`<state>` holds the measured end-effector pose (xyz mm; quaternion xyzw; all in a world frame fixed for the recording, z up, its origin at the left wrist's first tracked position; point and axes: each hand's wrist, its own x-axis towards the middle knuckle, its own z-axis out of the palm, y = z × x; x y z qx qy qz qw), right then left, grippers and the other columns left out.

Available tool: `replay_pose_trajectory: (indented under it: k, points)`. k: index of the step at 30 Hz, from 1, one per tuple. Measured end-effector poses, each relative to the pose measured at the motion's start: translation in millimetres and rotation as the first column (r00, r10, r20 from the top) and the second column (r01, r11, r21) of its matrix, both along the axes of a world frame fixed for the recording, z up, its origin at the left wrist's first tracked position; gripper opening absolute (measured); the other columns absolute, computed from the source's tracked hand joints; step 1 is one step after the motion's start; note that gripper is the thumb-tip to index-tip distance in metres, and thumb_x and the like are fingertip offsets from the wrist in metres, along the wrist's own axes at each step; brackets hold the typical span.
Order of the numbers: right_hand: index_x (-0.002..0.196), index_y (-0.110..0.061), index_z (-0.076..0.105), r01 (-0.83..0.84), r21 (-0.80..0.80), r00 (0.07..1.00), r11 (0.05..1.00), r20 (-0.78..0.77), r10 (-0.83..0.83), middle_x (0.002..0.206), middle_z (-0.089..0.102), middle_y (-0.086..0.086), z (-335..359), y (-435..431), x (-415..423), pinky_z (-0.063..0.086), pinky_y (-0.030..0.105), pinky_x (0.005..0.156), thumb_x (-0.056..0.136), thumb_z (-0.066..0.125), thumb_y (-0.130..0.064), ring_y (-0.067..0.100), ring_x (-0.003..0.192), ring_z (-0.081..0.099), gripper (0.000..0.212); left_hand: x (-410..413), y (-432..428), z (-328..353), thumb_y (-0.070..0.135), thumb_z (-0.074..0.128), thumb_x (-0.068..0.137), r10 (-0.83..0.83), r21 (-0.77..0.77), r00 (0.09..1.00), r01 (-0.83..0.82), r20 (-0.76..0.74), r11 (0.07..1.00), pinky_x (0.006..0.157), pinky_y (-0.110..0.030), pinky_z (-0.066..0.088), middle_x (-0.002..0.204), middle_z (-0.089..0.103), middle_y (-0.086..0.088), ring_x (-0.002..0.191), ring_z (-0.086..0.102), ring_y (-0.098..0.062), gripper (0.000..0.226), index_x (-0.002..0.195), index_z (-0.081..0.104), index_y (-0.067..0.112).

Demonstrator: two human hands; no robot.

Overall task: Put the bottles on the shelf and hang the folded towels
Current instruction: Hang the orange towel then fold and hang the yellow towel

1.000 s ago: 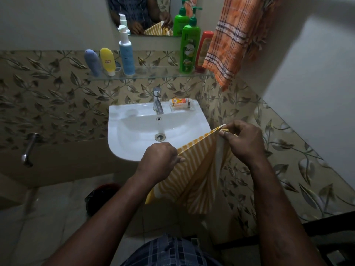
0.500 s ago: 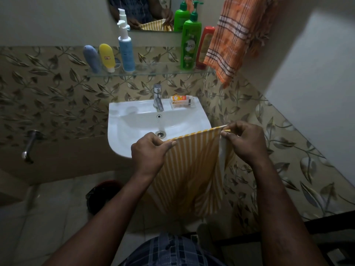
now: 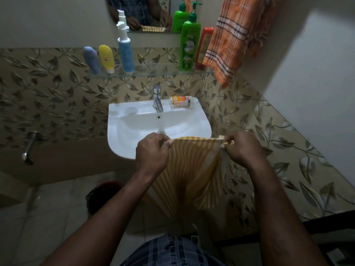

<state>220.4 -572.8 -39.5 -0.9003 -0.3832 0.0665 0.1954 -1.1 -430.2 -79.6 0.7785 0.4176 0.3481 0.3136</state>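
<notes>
- Yellow striped towel hung in the air between my two hands, near me, just in front of the near rim of the sink and toward its right. I held it clear of the basin, I judge, so that it would not pick up water.
- My left grip pinched the top edge at its left corner, thumb and curled fingers clenched on the cloth. My right grip pinched the right corner the same way.
- Holding the two corners apart drew the top edge into a straight, level line, so the rest dropped flat and I could check that the fold lay even.
- The cloth fell in soft pleats and narrowed toward the bottom. It looked light and limp, so I judged it would slump out of its fold if either corner were let go.
- The orange checked towel hung at the far right, its lower corner dropping past the right end of the glass shelf. I took that as where this one belonged. What it hung from was out of view.
- Five bottles stood on the shelf: a blue-grey tube, a yellow tube and a white pump bottle at the left, a green pump bottle and a red bottle at the right. That half of the task looked done.
- The next move, as I judged it, was a lift up and to the far right without brushing the green pump bottle.
</notes>
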Motion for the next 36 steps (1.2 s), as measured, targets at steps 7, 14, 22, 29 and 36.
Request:
replay_pose_trajectory:
  k: [7, 14, 22, 29, 36]
  points:
    - [0.087, -0.021, 0.080, -0.544, 0.200, 0.813, 0.815, -0.117, 0.570, 0.134, 0.065, -0.017, -6.3, 9.3, -57.2, 0.038, 0.010, 0.103, 0.082, 0.086, -0.016, -0.003, 0.129, 0.053, 0.010, 7.0, -12.5, 13.4, 0.030, 0.070, 0.095, -0.337, 0.108, 0.937, 0.346, -0.093, 0.932, 0.066, -0.019, 0.041, 0.080, 0.058, 0.017, 0.075, 0.059, -0.006, 0.018, 0.101, 0.081, 0.017]
    - [0.090, -0.017, 0.082, -0.354, 0.357, 0.900, 0.865, -0.121, 0.418, 0.090, 0.078, -0.005, -12.8, 15.2, -58.7, 0.055, 0.030, 0.077, 0.083, 0.086, -0.018, 0.010, 0.086, 0.070, 0.008, -7.1, -5.3, 20.7, 0.040, 0.074, 0.091, -0.383, 0.012, 0.923, 0.384, -0.038, 0.923, 0.067, -0.028, 0.049, 0.083, 0.071, 0.012, 0.075, 0.064, -0.006, 0.016, 0.099, 0.077, 0.027]
    - [0.087, -0.017, 0.082, -0.153, 0.401, 0.967, 0.903, -0.127, 0.220, 0.083, 0.075, -0.013, -9.1, 9.1, -32.5, 0.046, 0.005, 0.069, 0.084, 0.085, -0.013, -0.004, 0.081, 0.069, 0.006, -20.8, -5.4, 18.1, 0.022, 0.080, 0.092, -0.319, 0.169, 0.947, 0.322, -0.045, 0.931, 0.077, -0.035, 0.057, 0.096, 0.072, 0.003, 0.090, 0.068, -0.018, 0.018, 0.102, 0.066, 0.021]
    - [0.086, -0.021, 0.080, -0.112, 0.386, 0.983, 0.916, -0.094, 0.160, 0.079, 0.068, -0.022, -6.0, 3.7, -21.9, 0.041, 0.001, 0.066, 0.084, 0.085, -0.014, -0.009, 0.081, 0.064, 0.009, -26.6, 3.3, 14.9, 0.022, 0.082, 0.090, -0.266, 0.293, 0.963, 0.265, -0.037, 0.919, 0.073, -0.034, 0.058, 0.093, 0.078, 0.002, 0.086, 0.073, -0.020, 0.010, 0.096, 0.074, 0.019]
    - [0.087, -0.021, 0.080, -0.083, 0.418, 0.991, 0.905, -0.065, 0.121, 0.083, 0.075, -0.010, -3.1, -4.0, -17.5, 0.047, 0.011, 0.072, 0.084, 0.085, -0.013, 0.003, 0.083, 0.070, 0.009, -23.5, 12.1, 8.8, 0.032, 0.084, 0.087, -0.214, 0.313, 0.955, 0.271, -0.203, 0.910, 0.065, -0.033, 0.051, 0.080, 0.075, 0.001, 0.074, 0.070, -0.025, 0.014, 0.087, 0.076, 0.020]
